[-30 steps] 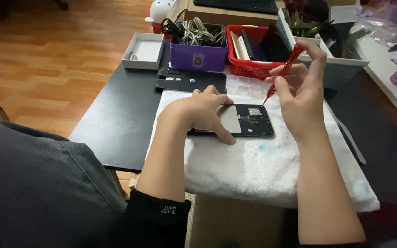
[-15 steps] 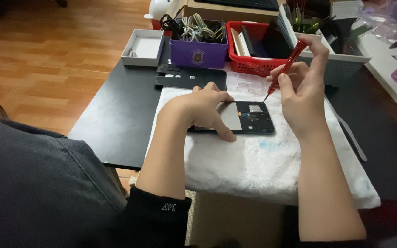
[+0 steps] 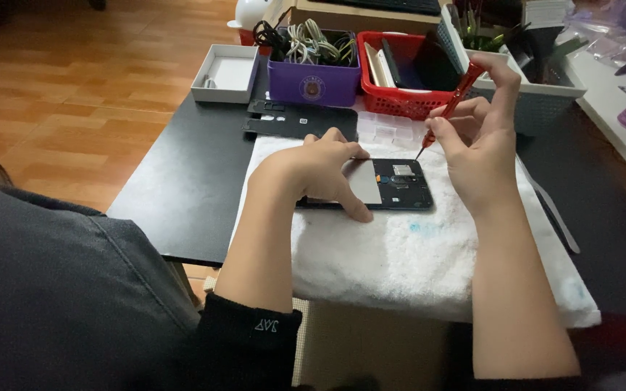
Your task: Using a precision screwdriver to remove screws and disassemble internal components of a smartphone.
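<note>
Centrally in the frame, an opened black smartphone with its back cover off (image 3: 393,185) lies on a white terry towel (image 3: 400,253). The left hand (image 3: 320,170) presses flat on the phone, fingers spread and grasping nothing. The right hand (image 3: 476,145) pinches a slim red-handled screwdriver (image 3: 449,108), tip at the phone's upper right corner. Behind, toward the upper middle, stand a purple plastic box of cables (image 3: 313,80) and a red plastic basket (image 3: 400,101).

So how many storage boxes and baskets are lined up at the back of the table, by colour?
White open box: 1
Purple box holding cables: 1
Red basket: 1
Pale grey basket: 1
Total: 4
</note>
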